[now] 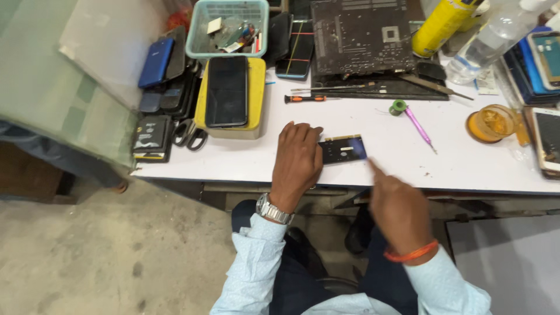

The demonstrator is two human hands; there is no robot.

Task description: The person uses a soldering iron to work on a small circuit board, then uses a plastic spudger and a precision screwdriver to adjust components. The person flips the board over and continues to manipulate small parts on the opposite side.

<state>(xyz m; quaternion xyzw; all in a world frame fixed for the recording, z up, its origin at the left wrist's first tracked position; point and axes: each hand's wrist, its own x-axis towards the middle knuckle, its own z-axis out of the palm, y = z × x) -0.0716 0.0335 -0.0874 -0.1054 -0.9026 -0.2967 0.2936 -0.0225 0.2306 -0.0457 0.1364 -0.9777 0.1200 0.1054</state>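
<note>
My left hand (298,158) rests palm down on the white table (373,131), its fingers pressing the left end of a small dark phone part (344,148) with gold edge trim. My right hand (396,201) hovers at the table's front edge, index finger stretched toward the part's right corner, not clearly touching it. A metal watch sits on my left wrist and an orange band on my right wrist.
A black phone (227,90) lies on a yellow box. Behind it stand a teal basket (228,28), a dark circuit board (364,35) and a yellow can (441,24). An orange-handled screwdriver (305,98), purple tool (420,125), scissors (191,134) and amber cup (491,123) lie nearby.
</note>
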